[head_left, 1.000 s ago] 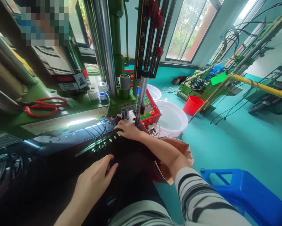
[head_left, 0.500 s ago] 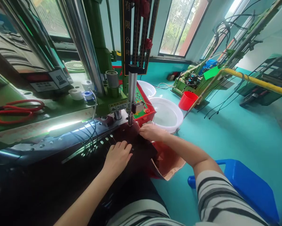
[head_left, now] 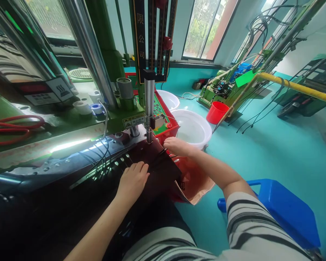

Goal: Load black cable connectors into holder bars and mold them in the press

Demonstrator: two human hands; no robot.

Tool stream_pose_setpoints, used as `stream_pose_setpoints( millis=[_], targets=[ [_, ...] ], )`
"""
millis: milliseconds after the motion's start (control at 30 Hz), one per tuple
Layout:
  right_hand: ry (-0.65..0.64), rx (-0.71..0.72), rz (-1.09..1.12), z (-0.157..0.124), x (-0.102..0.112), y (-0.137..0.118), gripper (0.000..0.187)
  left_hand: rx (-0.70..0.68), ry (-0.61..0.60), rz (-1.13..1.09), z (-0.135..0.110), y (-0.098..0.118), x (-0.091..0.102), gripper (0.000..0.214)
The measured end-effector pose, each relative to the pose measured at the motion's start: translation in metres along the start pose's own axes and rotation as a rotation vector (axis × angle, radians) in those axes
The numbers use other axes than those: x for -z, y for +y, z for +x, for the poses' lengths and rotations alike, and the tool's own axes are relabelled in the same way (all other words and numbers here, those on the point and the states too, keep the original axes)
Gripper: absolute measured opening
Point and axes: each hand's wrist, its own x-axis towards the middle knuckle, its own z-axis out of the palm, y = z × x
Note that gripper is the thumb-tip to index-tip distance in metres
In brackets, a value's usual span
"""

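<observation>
Right hand: thumb and fingertips are pinching thin dark strands at the bench's right edge, just in front of the red control box. The strands are running across the bench toward my left hand; too dark to tell what they are. Left fingers are bending and keeping close together, resting on the bench near its back edge; can't tell if they're gripping anything underneath. Grey cords are lying along that back edge, left of my left hand.

Writing: black upright plate is showing gold characters, 限公司 readable. Warning label above the bench's back edge is carrying a triangle; its text is too small. Label with wavy heat lines is sitting farther left, small characters unreadable. Paper bag below the bench's right corner is showing a dark printed mark, only partly visible.

Red-handled scissors are lying at the left end of the green ledge; a blue-and-white roll is standing nearer its right end. A white tub is sitting beyond my right hand.
</observation>
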Motion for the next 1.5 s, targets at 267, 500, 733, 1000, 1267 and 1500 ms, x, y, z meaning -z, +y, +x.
stream_pose_setpoints(
  millis=[267, 500, 733, 1000, 1267, 1500],
  targets=[
    [0.018, 0.028, 0.031, -0.044, 0.012, -0.048, 0.019, -0.003, 0.022, -0.013, 0.001, -0.001, -0.003, 0.025],
    [-0.014, 0.026, -0.101, -0.04, 0.012, -0.047, 0.02, -0.02, 0.026, -0.013, -0.001, -0.002, -0.004, 0.028],
    [0.107, -0.075, 0.082, -0.051, -0.01, -0.013, 0.018, -0.008, 0.031, -0.028, 0.001, -0.003, -0.006, 0.028],
    [0.6, -0.413, 0.417, -0.048, 0.004, -0.018, 0.016, 0.05, 0.041, -0.1, 0.006, 0.0, -0.005, 0.033],
    [0.6, -0.092, 0.589, 0.024, -0.01, -0.111, 0.02, 0.189, 0.358, -0.355, -0.031, -0.047, 0.033, 0.022],
    [0.45, -0.06, 0.594, 0.062, -0.012, -0.119, 0.029, 0.619, 0.332, -0.304, -0.078, -0.116, 0.057, 0.019]
  ],
)
